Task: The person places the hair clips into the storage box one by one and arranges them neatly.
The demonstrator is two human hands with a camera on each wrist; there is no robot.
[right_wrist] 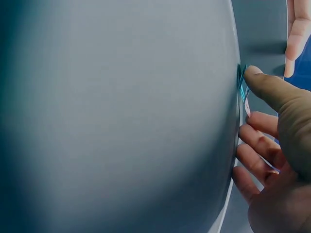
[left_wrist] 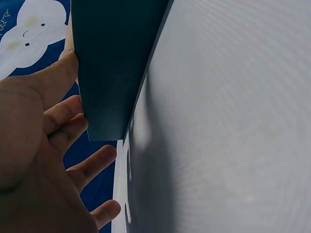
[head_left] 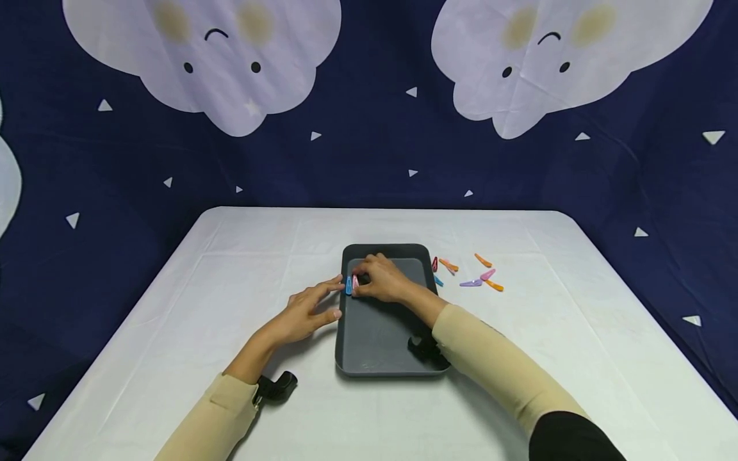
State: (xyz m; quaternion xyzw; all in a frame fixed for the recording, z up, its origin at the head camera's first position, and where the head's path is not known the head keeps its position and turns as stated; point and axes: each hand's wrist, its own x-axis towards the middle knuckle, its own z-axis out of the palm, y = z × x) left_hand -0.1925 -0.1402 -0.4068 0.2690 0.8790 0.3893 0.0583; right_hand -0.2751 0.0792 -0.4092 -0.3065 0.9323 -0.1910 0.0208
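A dark grey rectangular tray (head_left: 380, 339) lies on the table. Inside it, near the left wall, a blue hair clip (head_left: 348, 285) and a pink hair clip (head_left: 355, 282) sit side by side. My right hand (head_left: 383, 279) reaches over the tray and pinches the pink clip between thumb and fingers; the clips show small beside the thumb (right_wrist: 265, 85) in the right wrist view. Fingers extended, my left hand (head_left: 302, 314) touches the tray's left rim from outside. From the left wrist, its thumb and fingers (left_wrist: 65, 114) meet the tray's outer wall (left_wrist: 114, 73).
Right of the tray, loose hair clips lie scattered: a purple one (head_left: 471, 283), a pink one (head_left: 487, 274), a dark red one (head_left: 435, 264), a blue one (head_left: 438, 280) and several orange ones. A white cloth covers the table (head_left: 230, 269); a dark blue cloud-print curtain (head_left: 369, 166) hangs behind.
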